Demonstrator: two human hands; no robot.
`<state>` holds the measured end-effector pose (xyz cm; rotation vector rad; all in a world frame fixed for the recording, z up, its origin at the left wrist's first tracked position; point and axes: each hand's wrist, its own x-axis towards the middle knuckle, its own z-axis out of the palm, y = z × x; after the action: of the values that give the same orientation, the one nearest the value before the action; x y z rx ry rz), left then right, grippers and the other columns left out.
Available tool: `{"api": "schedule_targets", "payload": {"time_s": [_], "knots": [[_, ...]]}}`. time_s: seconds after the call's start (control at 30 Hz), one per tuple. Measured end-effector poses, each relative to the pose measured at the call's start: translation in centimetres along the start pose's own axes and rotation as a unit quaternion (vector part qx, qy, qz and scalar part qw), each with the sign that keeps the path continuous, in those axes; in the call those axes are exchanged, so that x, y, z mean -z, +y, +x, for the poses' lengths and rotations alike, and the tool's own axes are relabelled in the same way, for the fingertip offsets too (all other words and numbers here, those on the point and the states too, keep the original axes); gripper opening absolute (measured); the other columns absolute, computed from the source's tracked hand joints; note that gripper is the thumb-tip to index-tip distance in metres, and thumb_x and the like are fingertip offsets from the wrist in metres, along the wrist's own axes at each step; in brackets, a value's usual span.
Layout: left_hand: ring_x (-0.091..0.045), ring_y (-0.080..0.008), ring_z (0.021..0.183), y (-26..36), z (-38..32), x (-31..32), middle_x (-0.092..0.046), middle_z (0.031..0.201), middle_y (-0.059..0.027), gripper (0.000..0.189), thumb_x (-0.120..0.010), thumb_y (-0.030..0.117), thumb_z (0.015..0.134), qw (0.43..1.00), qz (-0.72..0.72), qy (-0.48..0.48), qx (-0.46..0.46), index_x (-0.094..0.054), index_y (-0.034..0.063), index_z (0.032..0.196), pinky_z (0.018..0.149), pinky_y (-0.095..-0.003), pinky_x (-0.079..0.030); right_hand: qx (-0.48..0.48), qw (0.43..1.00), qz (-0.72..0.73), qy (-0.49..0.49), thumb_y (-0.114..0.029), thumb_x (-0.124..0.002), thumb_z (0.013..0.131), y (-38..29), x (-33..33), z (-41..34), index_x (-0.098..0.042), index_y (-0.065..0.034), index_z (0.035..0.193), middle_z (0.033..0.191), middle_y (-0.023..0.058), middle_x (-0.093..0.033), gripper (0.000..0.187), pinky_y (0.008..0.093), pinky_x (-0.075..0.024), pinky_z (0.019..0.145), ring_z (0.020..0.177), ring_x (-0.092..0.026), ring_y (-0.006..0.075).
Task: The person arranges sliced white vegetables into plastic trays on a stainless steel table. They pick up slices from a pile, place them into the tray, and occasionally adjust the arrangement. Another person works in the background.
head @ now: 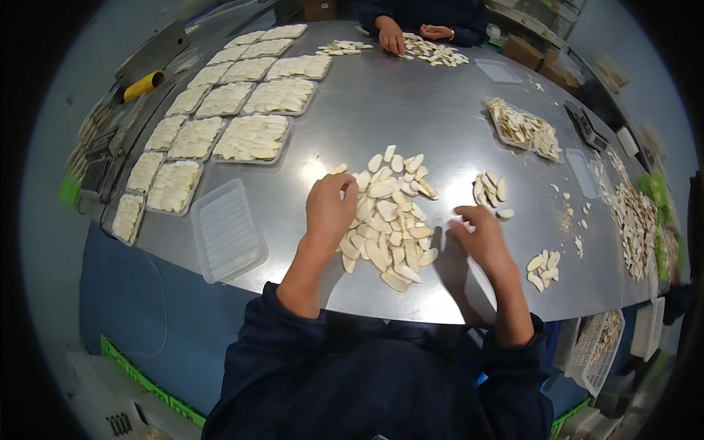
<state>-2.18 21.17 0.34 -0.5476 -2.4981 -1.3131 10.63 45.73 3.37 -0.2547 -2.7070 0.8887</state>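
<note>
A loose pile of pale dried slices [388,220], perhaps mushroom or root, lies on the steel table in front of me. My left hand [331,209] is at the pile's upper left edge, fingers bent down; its fingertips are partly hidden, so whether it pinches a slice cannot be told. One slice [339,169] lies just beyond its knuckles. To the right of the pile, my right hand [479,235] hovers with thumb and forefinger apart and no slice visible between them. A small group of slices [486,188] lies just past its fingers.
Clear plastic trays of neatly layered slices [253,137] stand in rows at left, beside an empty tray [228,231]. A heaped tray [520,126], a scale [587,127] and another slice cluster [543,269] are at right. Across the table, a person's hands [390,36] work at another pile.
</note>
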Motion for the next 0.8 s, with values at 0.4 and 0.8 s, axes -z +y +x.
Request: {"api": "schedule_targets", "payload": {"time_s": [0.4, 0.8], "knots": [[-0.042, -0.0291, 0.107, 2.0, -1.8, -0.9, -0.050, 0.110, -0.0108, 0.034, -0.063, 0.015, 0.080, 0.981, 0.044, -0.174, -0.067, -0.063, 0.0112, 0.113, 0.096, -0.0390, -0.033, -0.194, 0.967, 0.162, -0.013, -0.016, -0.064, 0.084, 2.7, 1.8, 0.9, -0.065, 0.0030, 0.086, 0.072, 0.0032, -0.062, 0.020, 0.0236, -0.0436, 0.062, 0.067, -0.054, 0.0093], [-0.036, -0.0340, 0.121, 0.7, -1.5, -0.7, -0.047, 0.125, -0.0151, 0.027, -0.065, 0.016, 0.077, 0.969, 0.077, -0.197, -0.126, -0.065, 0.0125, 0.103, 0.103, -0.0419, -0.027, -0.109, 0.986, 0.012, -0.123, -0.023, -0.067, 0.076, -2.7, -4.2, 4.0, -0.067, 0.0014, 0.085, 0.076, 0.0186, -0.066, 0.026, 0.0352, -0.0504, 0.066, 0.069, -0.064, 0.0296]]}}
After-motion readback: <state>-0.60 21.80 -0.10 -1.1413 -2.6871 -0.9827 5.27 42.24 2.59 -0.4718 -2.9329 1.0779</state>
